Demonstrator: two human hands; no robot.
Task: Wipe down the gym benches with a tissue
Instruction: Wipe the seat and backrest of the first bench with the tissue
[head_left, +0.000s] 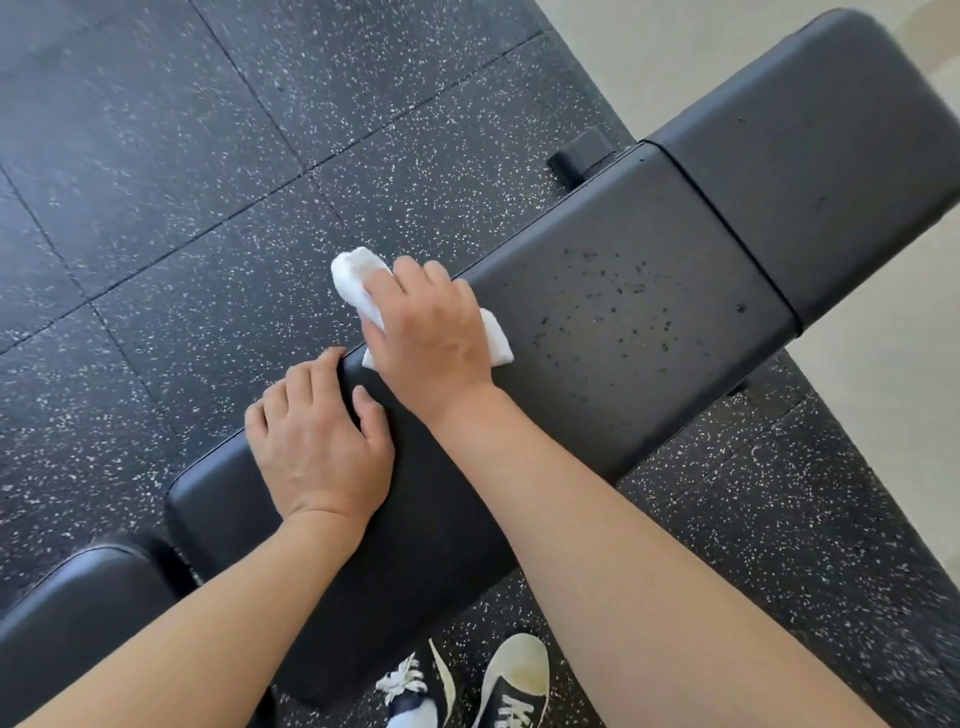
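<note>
Black padded vinyl gym bench (597, 332) runs diagonally across the dark speckled rubber floor tiles (182, 156), and we see droplets dotted on its middle pad. Our left hand (317, 441) lies spread, fingers curled over the pad's far edge. Our right hand (431, 332) presses the crumpled white tissue (358, 278) flat against that same edge. Dark canvas sneakers (509, 686) show below.

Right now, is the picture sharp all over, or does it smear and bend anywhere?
Head view: the right hand pressing the crumpled white tissue on the black padded bench looks sharp; the speckled rubber floor smears near the corners; the wide lens bows the bench; soft daylight, faint sheen, no harsh glare.
</note>
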